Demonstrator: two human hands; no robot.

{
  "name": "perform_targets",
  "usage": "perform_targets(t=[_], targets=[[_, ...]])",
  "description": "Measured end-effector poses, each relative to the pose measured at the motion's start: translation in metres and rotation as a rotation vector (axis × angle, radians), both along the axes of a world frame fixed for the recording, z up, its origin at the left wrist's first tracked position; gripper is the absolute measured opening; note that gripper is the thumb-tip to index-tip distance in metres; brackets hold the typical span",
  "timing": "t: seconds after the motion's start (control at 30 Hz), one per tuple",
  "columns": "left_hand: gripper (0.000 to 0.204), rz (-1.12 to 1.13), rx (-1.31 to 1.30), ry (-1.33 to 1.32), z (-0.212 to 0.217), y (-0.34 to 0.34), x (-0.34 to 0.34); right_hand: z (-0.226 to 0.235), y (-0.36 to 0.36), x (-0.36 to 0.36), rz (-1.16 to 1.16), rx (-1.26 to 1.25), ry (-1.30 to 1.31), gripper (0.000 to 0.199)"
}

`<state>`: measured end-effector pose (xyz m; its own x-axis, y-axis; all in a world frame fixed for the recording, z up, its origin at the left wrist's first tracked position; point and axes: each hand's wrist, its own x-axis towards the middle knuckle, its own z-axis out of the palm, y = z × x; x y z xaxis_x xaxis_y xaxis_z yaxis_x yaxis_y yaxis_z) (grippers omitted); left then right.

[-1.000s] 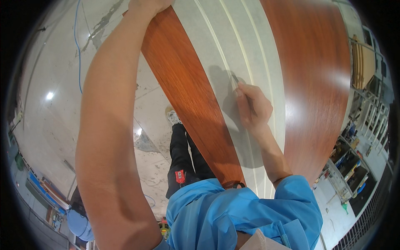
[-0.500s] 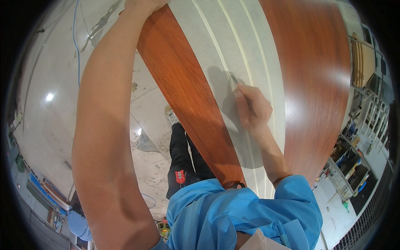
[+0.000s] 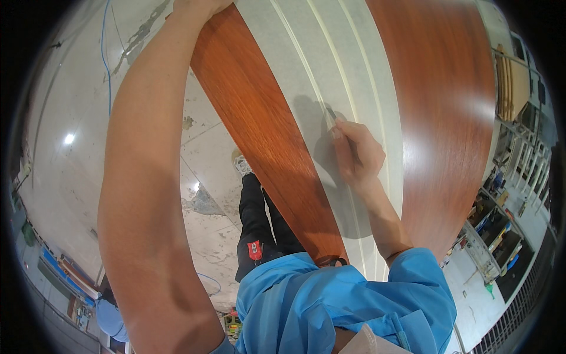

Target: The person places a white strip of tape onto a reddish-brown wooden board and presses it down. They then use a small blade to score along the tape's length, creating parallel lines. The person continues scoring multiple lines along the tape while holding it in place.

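Observation:
My right hand (image 3: pixel 361 150) is closed in a pinch around a slim, dark, pointed tool (image 3: pixel 332 113); its exact kind is too small to tell. The tip meets a pale cream line on the grey-white band (image 3: pixel 309 100) of a large panel. Several such lines run lengthwise along this band. Glossy reddish-brown wood-grain strips flank it, one narrow strip (image 3: pixel 265 112) on the left and a broader one (image 3: pixel 439 112) on the right. At the far left corner, my left hand (image 3: pixel 203 6) touches the narrow strip; its fingers are cut off by the picture's top edge.
Left of the panel lies a stained pale floor (image 3: pixel 206 159) with a blue cable (image 3: pixel 105 59) on it. A cart (image 3: pixel 489 236) holding assorted tools and metal racking (image 3: pixel 530 162) stand on the right. Brown boards (image 3: pixel 506 88) lean farther back.
My left arm and hand have shifted slightly left. My right hand and the pointed tool stay almost in place on the same cream line.

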<state>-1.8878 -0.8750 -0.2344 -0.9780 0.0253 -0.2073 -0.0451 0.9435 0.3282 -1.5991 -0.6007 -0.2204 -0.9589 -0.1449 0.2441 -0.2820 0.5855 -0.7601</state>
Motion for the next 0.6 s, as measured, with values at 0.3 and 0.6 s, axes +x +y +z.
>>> perform_targets(t=[0.3,0.6], targets=[[0.077,0.005,0.014,0.047,-0.006,0.0,0.002,-0.003,0.002,0.003,-0.002,0.012,-0.008,0.028],[0.076,0.009,0.027,0.06,-0.015,-0.001,-0.001,-0.006,0.004,0.008,-0.006,0.01,-0.03,0.03]])
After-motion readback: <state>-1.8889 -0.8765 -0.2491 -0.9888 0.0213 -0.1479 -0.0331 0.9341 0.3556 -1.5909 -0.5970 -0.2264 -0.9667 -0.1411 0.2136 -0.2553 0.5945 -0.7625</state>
